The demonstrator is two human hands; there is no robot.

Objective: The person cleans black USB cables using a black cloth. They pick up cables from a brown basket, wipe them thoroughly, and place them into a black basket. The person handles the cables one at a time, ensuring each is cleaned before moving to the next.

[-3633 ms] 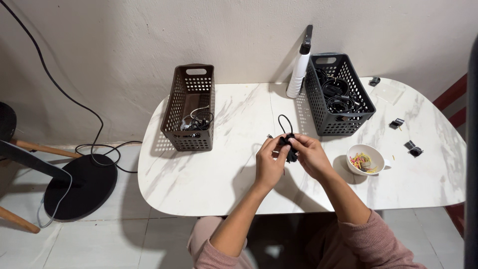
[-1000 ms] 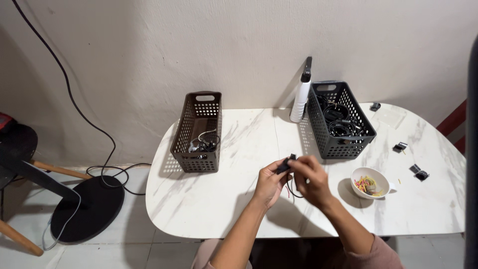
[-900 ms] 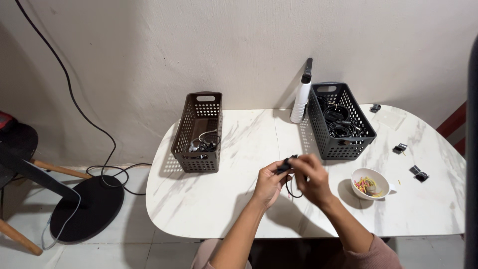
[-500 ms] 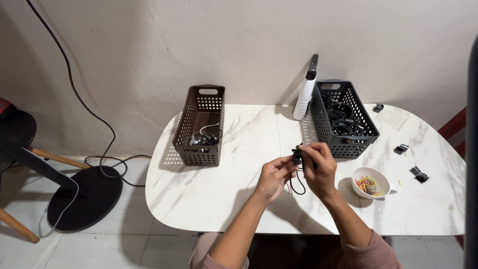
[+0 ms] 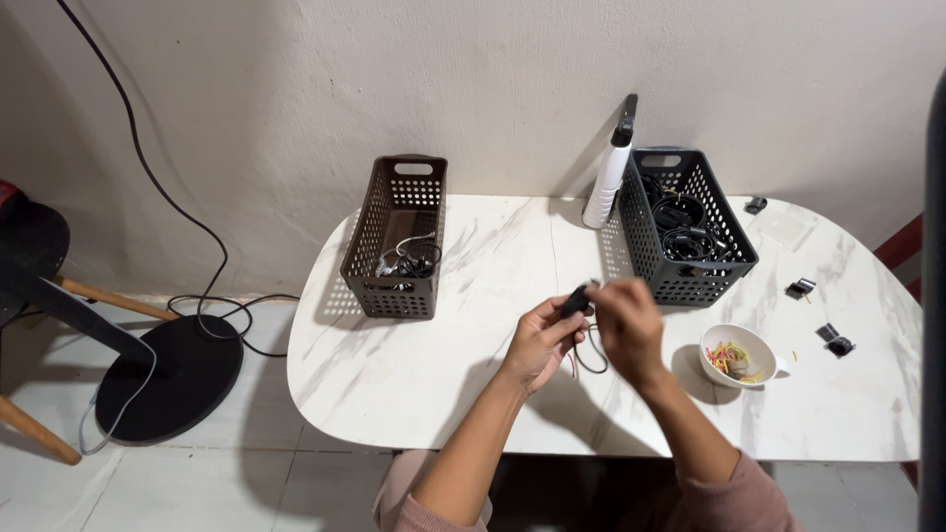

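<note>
Above the middle of the white marble bench (image 5: 414, 374), both hands work one small black cable bundle (image 5: 577, 299). The left hand (image 5: 539, 342) pinches its dark end between fingertips; the right hand (image 5: 628, 328), blurred, closes around the loop hanging below. The bundle looks only partly bound. A brown basket (image 5: 396, 239) holds one cable, the black basket (image 5: 690, 229) several; a white bowl (image 5: 734, 353) holds coloured bands.

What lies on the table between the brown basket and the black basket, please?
In the head view, only bare marble table lies between the brown basket and black basket, apart from a white bottle beside the black one.
</note>
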